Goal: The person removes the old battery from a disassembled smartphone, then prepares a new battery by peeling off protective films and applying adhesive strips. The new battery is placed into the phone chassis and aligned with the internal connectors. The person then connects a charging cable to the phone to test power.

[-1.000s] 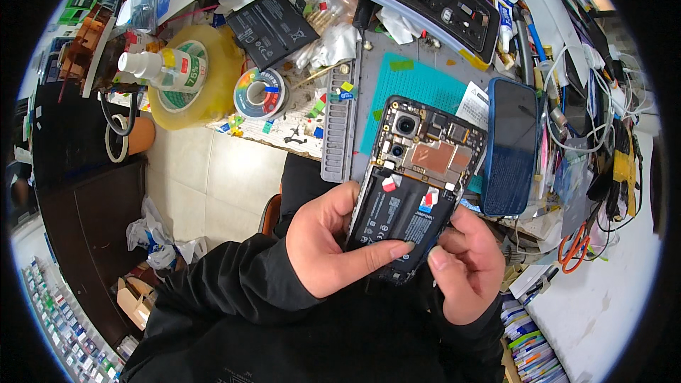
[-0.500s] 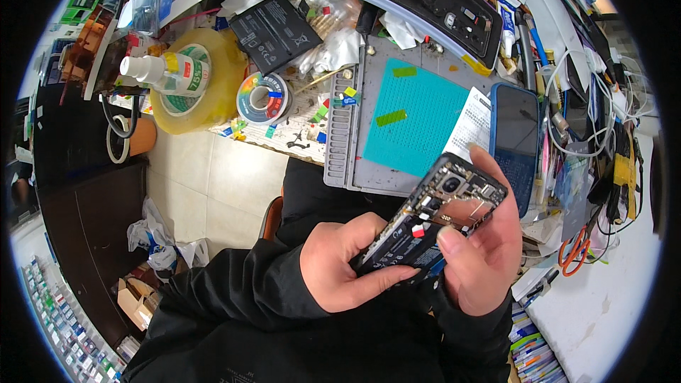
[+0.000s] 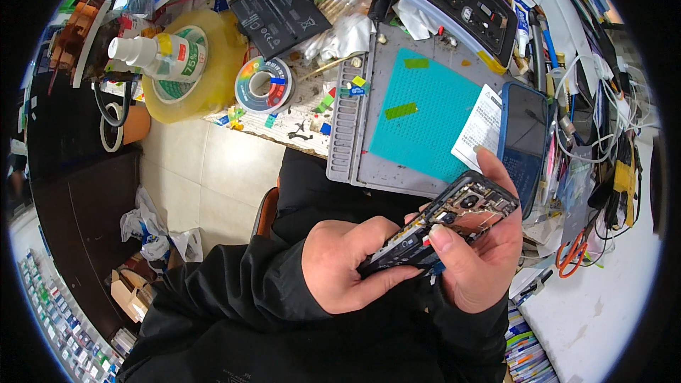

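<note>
In front of my chest I hold an opened smartphone with its back cover off, so its camera, circuit board and black battery show. My left hand is closed around the lower end, thumb and fingers on opposite edges. The upper end rests in my right hand, fingers behind it and the thumb pressing near a small red and white tag on the inside. The phone is tilted, and its screen side is hidden. Just beyond it lie a turquoise mat and a printed paper slip.
A second phone in a blue case lies right of the mat. Further left are a loose black battery, a solder spool, a yellow tape roll and a spray bottle. Cables and orange scissors crowd the right.
The phone has tipped so its inside shows at a flatter angle, and its upper end has shifted slightly right and down. Both hands keep hold. The whole view has shifted a little.
</note>
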Action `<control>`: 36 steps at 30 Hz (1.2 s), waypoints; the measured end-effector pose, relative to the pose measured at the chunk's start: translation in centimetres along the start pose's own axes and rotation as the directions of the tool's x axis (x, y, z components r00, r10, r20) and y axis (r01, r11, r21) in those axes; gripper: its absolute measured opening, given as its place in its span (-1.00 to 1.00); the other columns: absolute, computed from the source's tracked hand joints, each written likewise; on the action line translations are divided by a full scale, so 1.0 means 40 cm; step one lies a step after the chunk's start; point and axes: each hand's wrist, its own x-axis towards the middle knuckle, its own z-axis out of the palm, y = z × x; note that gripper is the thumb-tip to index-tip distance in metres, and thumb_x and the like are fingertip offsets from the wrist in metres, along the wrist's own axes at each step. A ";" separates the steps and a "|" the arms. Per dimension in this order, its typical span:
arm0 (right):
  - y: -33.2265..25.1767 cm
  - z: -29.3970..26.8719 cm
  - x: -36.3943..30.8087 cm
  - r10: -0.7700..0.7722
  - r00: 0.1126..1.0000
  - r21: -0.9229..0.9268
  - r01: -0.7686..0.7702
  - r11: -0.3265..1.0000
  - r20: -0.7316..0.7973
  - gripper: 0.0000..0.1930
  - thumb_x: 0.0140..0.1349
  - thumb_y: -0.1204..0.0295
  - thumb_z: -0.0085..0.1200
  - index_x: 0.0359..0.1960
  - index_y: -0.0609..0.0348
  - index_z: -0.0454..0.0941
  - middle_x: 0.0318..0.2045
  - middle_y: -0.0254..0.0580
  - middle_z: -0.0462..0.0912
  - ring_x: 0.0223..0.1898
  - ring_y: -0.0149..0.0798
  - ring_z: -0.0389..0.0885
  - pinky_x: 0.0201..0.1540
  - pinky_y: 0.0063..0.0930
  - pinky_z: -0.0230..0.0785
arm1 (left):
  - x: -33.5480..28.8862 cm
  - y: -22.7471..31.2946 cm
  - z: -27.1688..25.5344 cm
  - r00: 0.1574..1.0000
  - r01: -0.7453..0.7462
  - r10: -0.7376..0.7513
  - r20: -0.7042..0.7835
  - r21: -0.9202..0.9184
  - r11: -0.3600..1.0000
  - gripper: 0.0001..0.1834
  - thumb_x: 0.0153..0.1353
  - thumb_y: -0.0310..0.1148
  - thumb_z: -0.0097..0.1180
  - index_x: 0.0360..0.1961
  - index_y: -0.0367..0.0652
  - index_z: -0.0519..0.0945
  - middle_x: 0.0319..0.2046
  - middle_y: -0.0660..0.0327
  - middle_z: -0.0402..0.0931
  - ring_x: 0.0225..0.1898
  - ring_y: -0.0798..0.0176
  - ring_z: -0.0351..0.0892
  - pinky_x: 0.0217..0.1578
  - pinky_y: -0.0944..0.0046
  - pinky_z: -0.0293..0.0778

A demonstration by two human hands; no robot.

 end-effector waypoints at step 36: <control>-0.016 -0.017 -0.011 0.109 0.994 0.024 -0.109 0.994 -0.022 -0.17 -0.04 0.70 0.34 0.34 0.39 0.23 -0.14 -0.04 0.71 -0.15 -0.31 0.73 -0.01 -0.43 0.56 | -0.002 0.025 0.004 0.994 0.069 -0.073 0.087 0.047 0.996 -0.64 0.09 -0.41 0.50 -0.18 -0.24 0.56 -0.50 0.14 0.64 -0.49 0.11 0.71 -0.48 0.28 0.51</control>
